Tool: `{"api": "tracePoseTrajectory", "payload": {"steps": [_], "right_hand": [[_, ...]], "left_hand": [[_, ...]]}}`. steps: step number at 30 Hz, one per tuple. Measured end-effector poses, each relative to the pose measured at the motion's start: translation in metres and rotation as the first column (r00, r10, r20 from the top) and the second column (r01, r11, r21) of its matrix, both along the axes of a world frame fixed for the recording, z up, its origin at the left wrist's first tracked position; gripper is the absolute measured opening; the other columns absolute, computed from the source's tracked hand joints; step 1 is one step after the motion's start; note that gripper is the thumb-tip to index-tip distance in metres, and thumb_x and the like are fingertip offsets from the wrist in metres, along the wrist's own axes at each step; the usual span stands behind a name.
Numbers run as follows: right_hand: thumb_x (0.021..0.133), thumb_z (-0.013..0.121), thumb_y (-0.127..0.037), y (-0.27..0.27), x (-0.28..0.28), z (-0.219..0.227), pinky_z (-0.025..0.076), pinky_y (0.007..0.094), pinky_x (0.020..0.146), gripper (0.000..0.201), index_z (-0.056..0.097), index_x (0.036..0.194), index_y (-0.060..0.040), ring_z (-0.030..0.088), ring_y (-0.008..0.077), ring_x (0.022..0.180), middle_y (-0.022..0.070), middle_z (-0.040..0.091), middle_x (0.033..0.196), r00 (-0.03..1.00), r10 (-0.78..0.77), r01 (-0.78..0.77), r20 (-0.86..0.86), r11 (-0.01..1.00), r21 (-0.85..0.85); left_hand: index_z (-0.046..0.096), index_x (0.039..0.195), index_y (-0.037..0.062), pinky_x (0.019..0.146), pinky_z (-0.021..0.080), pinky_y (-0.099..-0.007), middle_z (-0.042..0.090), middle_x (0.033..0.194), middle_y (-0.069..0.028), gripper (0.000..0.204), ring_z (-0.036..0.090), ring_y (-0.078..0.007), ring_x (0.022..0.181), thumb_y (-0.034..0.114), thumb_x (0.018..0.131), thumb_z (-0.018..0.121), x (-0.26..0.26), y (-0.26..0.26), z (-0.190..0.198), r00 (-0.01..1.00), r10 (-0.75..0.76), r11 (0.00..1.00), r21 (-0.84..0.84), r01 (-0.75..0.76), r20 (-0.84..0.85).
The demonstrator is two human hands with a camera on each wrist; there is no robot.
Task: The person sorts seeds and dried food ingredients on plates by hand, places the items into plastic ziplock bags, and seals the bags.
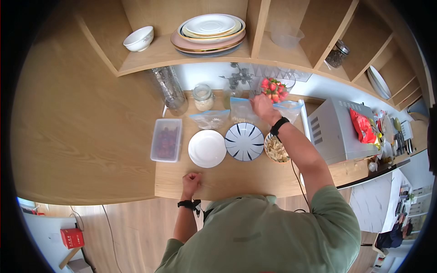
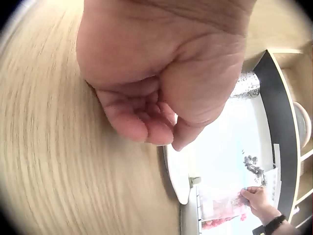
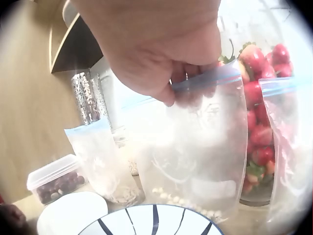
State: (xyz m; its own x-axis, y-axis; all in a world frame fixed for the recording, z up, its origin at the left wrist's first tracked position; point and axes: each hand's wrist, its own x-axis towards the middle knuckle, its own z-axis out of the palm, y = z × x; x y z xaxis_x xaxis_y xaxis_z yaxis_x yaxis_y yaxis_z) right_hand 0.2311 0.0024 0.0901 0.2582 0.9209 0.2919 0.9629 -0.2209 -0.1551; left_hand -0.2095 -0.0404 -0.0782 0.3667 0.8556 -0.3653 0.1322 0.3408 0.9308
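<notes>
My right hand (image 1: 264, 108) pinches the blue-zip top edge of a clear zip bag (image 3: 195, 147), which stands upright behind the blue-striped plate (image 1: 244, 142). Small pale pieces lie at the bag's bottom. My left hand (image 1: 191, 182) rests on the table near its front edge, fingers loosely curled around nothing. Beyond it sits a white plate (image 1: 207, 149). Another zip bag (image 1: 210, 120) with pale contents stands left of the held one, and a third zip bag (image 1: 290, 110) to its right. A bowl (image 1: 276, 149) of pale dried slices is below my right forearm.
A lidded plastic box (image 1: 166, 141) of dark red fruit sits at the left. Behind the bags stand a glass jar (image 1: 203, 97) and a clear container of strawberries (image 1: 275, 90). A microwave (image 1: 339, 132) flanks the right, and a shelf with stacked plates (image 1: 209, 38) overhangs the back.
</notes>
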Motion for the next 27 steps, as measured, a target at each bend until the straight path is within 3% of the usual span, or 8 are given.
{"api": "tracePoseTrajectory", "payload": {"steps": [4,6,12,16,22,25,27], "right_hand": [[0.088,0.061,-0.023,-0.002,-0.008,0.041,0.053,0.0492,0.07,0.026,0.07,0.078,-0.0004,0.065,0.0425,0.075,0.0225,0.067,0.081,0.999,0.036,-0.036,0.005,0.998,0.049],[0.088,0.06,-0.021,-0.001,-0.011,0.05,0.053,0.0491,0.071,0.021,0.072,0.085,-0.0042,0.065,0.0407,0.077,0.0217,0.067,0.082,0.997,0.047,-0.046,-0.057,0.998,0.033],[0.088,0.06,-0.017,0.003,-0.006,0.011,0.053,0.0496,0.072,0.016,0.072,0.098,-0.0138,0.065,0.0395,0.08,0.0196,0.067,0.083,0.99,0.091,-0.098,-0.108,0.994,-0.057],[0.085,0.057,-0.013,0.004,-0.006,-0.005,0.053,0.049,0.074,0.017,0.071,0.093,-0.0106,0.065,0.0406,0.083,0.0204,0.067,0.087,0.978,0.116,-0.126,-0.175,0.991,-0.052],[0.083,0.057,-0.015,0.009,-0.001,-0.012,0.053,0.049,0.076,0.019,0.072,0.095,-0.0113,0.065,0.041,0.084,0.019,0.068,0.089,0.991,0.091,-0.099,-0.095,0.992,-0.084],[0.082,0.057,-0.015,0.013,-0.004,-0.013,0.052,0.0485,0.078,0.021,0.071,0.095,-0.0079,0.066,0.039,0.086,0.0192,0.069,0.094,0.994,0.1,-0.098,-0.04,0.995,0.032],[0.086,0.056,-0.021,0.017,-0.005,-0.014,0.051,0.0486,0.081,0.025,0.069,0.103,-0.0088,0.066,0.0361,0.089,0.0143,0.07,0.089,0.998,0.016,-0.007,0.056,0.987,-0.16]], "left_hand": [[0.062,0.072,0.0043,0.042,0.037,-0.0215,0.056,0.057,0.001,0.02,0.048,-0.0061,0.045,0.014,0.087,0.071,0.001,0.003,0.003,1.0,0.008,0.999,-0.034,-0.008,-0.009],[0.062,0.073,0.0043,0.042,0.037,-0.0215,0.056,0.057,0.001,0.02,0.048,-0.0061,0.045,0.014,0.088,0.07,0.002,0.006,0.002,1.0,0.003,0.999,-0.039,-0.004,-0.024],[0.061,0.073,0.0047,0.04,0.036,-0.0212,0.055,0.057,0.0011,0.02,0.047,-0.006,0.044,0.014,0.088,0.07,0.0,0.006,-0.002,1.0,0.01,0.999,-0.037,-0.01,-0.007],[0.061,0.073,0.0046,0.04,0.035,-0.0211,0.055,0.057,0.0012,0.021,0.047,-0.0062,0.043,0.015,0.089,0.07,0.001,0.005,-0.002,1.0,0.024,0.999,-0.026,-0.024,0.003],[0.061,0.073,0.0041,0.041,0.035,-0.0215,0.055,0.057,0.0008,0.021,0.047,-0.0066,0.044,0.015,0.088,0.07,0.001,0.007,0.001,1.0,0.0,1.0,-0.024,-0.001,-0.025],[0.06,0.073,0.0038,0.041,0.035,-0.0218,0.055,0.057,0.0008,0.021,0.047,-0.0065,0.044,0.015,0.088,0.07,0.002,0.007,0.001,1.0,-0.006,1.0,-0.015,0.006,-0.028],[0.06,0.073,0.0036,0.041,0.035,-0.0219,0.055,0.058,0.0009,0.021,0.047,-0.0062,0.044,0.014,0.089,0.069,0.002,0.005,0.005,1.0,-0.016,1.0,-0.008,0.016,-0.026]]}}
